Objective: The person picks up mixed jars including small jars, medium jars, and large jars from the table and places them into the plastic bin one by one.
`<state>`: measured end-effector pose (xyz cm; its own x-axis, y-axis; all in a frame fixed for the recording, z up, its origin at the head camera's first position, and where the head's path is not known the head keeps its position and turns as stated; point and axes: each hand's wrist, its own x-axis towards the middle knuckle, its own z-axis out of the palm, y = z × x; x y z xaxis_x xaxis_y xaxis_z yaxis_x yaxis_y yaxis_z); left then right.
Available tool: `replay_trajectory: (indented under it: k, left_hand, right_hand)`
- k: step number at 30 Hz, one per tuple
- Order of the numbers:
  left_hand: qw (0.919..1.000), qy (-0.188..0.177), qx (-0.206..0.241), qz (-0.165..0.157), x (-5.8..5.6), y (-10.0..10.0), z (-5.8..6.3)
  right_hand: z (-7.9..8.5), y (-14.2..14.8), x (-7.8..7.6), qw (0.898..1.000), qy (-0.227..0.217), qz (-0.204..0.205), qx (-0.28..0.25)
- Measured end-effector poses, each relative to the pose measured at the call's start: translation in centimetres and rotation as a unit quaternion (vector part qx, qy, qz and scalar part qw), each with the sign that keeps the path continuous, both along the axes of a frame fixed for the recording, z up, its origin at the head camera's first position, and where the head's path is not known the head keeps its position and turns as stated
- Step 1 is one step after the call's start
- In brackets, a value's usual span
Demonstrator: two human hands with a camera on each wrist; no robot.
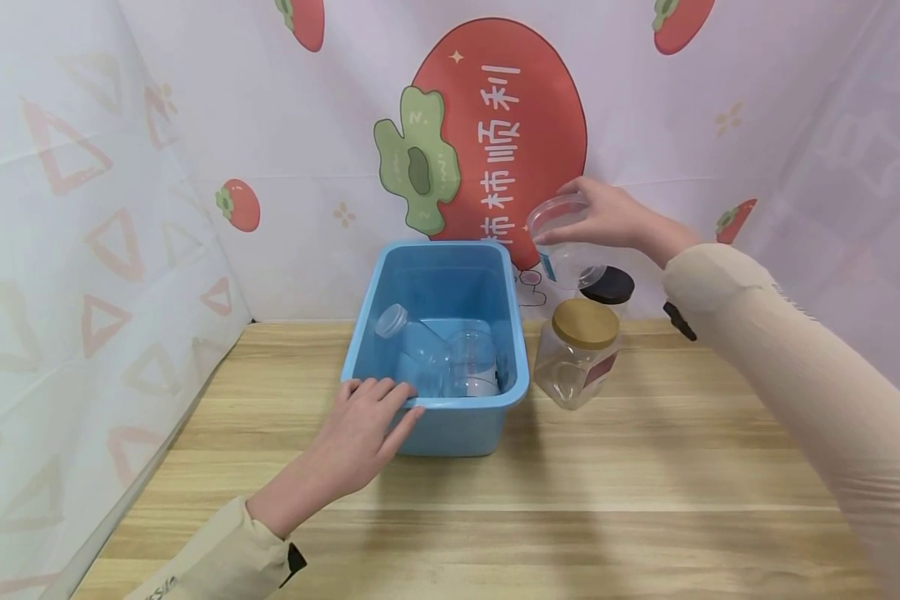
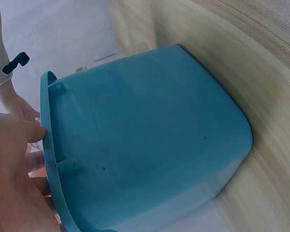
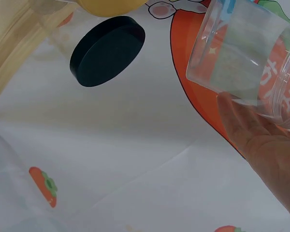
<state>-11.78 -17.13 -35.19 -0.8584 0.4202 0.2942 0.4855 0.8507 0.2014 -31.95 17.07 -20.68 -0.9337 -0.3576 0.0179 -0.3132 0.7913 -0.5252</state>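
A light blue plastic tub [image 1: 457, 432] stands on the table, and my left hand [image 1: 363, 429] grips its near rim at the left corner. In the left wrist view the thumb and fingers clasp that rim from both sides. My right hand [image 1: 607, 221] holds a clear plastic jar [image 1: 570, 262] in the air, right of the tub and above two lidded jars. The right wrist view shows this jar [image 3: 237, 58] tilted, with fingers along its side. Inside the tub lie a clear bottle with a whitish cap [image 1: 392, 321] and a clear jar [image 1: 472, 354].
A clear square jar with a gold lid [image 1: 587, 325] stands close to the tub's right side. Behind it is a jar with a black lid [image 1: 611, 285], partly hidden. A printed cloth [image 1: 307, 250] hangs at the back of the wooden table [image 1: 645, 500].
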Motion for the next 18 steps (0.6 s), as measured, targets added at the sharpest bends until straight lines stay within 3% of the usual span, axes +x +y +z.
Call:
replay_trajectory:
  k: [18]
  left_hand:
    - [0.9999,0.014,0.000,-0.002,0.0,-0.1,-0.1]
  right_hand:
    - [0.3,-2.0,0.0,1.000,0.006,0.012,0.018]
